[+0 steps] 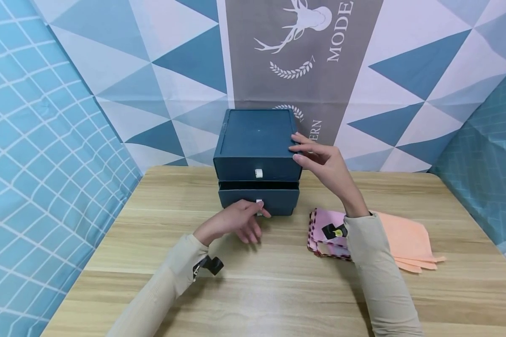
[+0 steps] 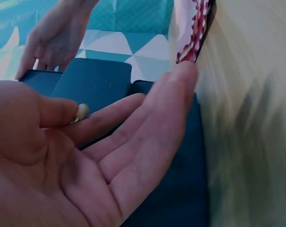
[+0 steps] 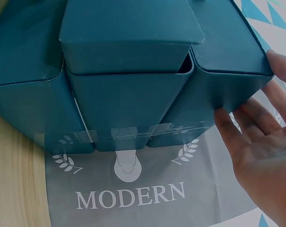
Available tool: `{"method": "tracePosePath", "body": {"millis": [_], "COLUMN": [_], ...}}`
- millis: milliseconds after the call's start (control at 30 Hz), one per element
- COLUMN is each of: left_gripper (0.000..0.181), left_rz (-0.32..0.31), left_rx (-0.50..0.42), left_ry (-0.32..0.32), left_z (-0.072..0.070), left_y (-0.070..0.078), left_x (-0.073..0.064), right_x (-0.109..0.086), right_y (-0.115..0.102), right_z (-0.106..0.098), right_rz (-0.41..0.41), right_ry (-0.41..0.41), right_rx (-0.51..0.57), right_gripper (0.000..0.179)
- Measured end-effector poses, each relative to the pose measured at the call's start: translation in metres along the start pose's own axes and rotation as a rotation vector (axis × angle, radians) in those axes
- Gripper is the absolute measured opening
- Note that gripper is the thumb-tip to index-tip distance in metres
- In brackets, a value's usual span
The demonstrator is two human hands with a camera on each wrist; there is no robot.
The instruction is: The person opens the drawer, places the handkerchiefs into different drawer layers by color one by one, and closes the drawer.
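Observation:
A dark teal drawer unit stands at the back of the table, its white-tabbed top drawer closed. Below that, another drawer juts out partway, leaving a dark gap along its upper edge. The left hand pinches this drawer's small white tab between thumb and index finger, the other fingers extended beneath. At the unit's top right edge rests the right hand, fingertips on the top and side. In the right wrist view, the pulled-out drawer sticks out between two flush tiers.
Right of the unit lie pink cloths with dark checked edges and a stack of peach cloths, partly under the right forearm. A patterned wall covering rises behind the wooden table.

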State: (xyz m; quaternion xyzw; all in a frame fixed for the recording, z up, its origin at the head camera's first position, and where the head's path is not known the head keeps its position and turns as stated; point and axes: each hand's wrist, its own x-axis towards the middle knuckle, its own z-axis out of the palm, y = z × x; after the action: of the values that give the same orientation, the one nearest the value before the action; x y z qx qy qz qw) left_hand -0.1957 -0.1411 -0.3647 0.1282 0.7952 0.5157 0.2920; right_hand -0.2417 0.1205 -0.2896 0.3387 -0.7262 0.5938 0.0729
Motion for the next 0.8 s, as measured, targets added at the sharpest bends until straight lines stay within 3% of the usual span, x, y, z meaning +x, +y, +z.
{"method": "tracePosePath", "body": {"millis": [200,400,600,800], "left_gripper": [0.053,0.047,0.045,0.049], "left_rz": [-0.052,-0.06,-0.071,-0.02], "left_rx": [0.267,0.432,0.45,0.323], "left_ry": [0.045,0.065,0.06,0.027], "left_z": [0.005,0.012,0.016,0.018], "left_y": [0.01,0.018,0.02,0.013], "left_x": [-0.013,-0.023,-0.026,-0.032], "right_x": [0.0,0.0,0.0,0.001], "right_y": [0.0,0.001,0.002,0.0], "right_z": [0.0,0.0,0.0,-0.001], "right_rz": [0.005,0.008,0.01,0.0], "right_ry": [0.001,0.003,0.001,-0.005], "right_rx": [-0.008,-0.017,-0.012,-0.007], "right_gripper": [0.029,0.029,0.03,0.029]}}
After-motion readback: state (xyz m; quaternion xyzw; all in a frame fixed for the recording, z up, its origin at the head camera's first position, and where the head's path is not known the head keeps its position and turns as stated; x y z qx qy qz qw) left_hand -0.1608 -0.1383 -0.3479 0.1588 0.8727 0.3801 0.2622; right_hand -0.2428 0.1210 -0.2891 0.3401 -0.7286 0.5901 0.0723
